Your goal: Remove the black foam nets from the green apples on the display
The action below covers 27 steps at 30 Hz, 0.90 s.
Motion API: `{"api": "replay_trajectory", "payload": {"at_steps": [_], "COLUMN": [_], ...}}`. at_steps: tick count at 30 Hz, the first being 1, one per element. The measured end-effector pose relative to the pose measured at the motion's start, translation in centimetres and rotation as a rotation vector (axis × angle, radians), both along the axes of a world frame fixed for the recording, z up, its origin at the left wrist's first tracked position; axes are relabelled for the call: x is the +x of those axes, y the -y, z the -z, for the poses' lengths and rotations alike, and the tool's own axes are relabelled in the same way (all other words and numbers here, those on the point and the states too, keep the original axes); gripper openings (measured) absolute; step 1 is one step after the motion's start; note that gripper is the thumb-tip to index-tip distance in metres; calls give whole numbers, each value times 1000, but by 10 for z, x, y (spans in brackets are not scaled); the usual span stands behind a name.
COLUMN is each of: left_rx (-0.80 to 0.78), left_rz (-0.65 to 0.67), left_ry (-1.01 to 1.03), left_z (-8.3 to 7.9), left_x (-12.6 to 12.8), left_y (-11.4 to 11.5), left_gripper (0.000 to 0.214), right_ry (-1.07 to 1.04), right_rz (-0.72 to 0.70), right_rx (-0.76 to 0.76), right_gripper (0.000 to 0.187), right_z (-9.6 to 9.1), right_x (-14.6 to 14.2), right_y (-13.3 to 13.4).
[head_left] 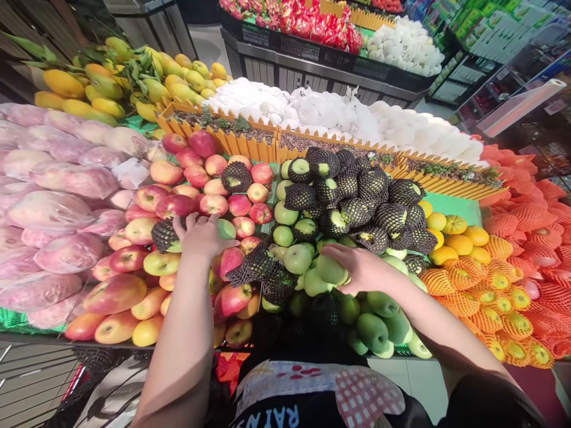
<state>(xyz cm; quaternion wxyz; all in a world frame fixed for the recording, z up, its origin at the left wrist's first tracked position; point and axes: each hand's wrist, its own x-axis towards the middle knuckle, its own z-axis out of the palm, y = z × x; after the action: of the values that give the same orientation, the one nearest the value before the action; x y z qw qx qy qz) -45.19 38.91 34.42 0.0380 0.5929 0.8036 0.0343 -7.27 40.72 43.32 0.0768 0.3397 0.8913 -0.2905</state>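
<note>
My left hand (201,236) reaches over the heap of red and yellow apples (178,205) and closes on a green apple (226,229) lying among them. My right hand (357,267) rests with curled fingers on a green apple (331,268) in the pile of green apples (294,258). Many green apples farther back wear black foam nets (357,202). A loose black net (253,267) lies between my two hands.
Pink-bagged fruit (53,208) fills the left. Yellow mangoes (111,83) and white-wrapped fruit (357,119) lie behind an orange picket divider (250,142). Oranges in orange nets (499,285) are at the right. A dark wire basket (89,380) sits below at lower left.
</note>
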Motion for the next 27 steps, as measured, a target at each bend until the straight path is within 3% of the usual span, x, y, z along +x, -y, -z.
{"api": "replay_trajectory", "payload": {"at_steps": [4,9,14,18,20,22,27], "left_rx": [95,277,535,675,641,511,166], "left_rz": [46,60,9,-32,-4,77,372], "left_ry": [4,114,321,779,992,1089,802], "left_z": [3,-7,-36,-54,-54,-48,-27], "left_x": [-4,1,28,70,96,123,184], "left_y": [5,16,13,6,8,14,29], "left_gripper": [53,57,70,69,65,66,75], "right_ry": [-28,120,144,-17,-64,-100,-148], "right_rz": [19,105,309,375,386,416,577], "right_rx": [-8,35,23,75,133,206,341], "right_gripper": [81,81,85,90,94,103,102], "right_z": [-6,-13,13,40,48,52,57], "right_x": [3,44,95,112,112,107,96], "right_y": [-1,26,55,75,86,95,113]}}
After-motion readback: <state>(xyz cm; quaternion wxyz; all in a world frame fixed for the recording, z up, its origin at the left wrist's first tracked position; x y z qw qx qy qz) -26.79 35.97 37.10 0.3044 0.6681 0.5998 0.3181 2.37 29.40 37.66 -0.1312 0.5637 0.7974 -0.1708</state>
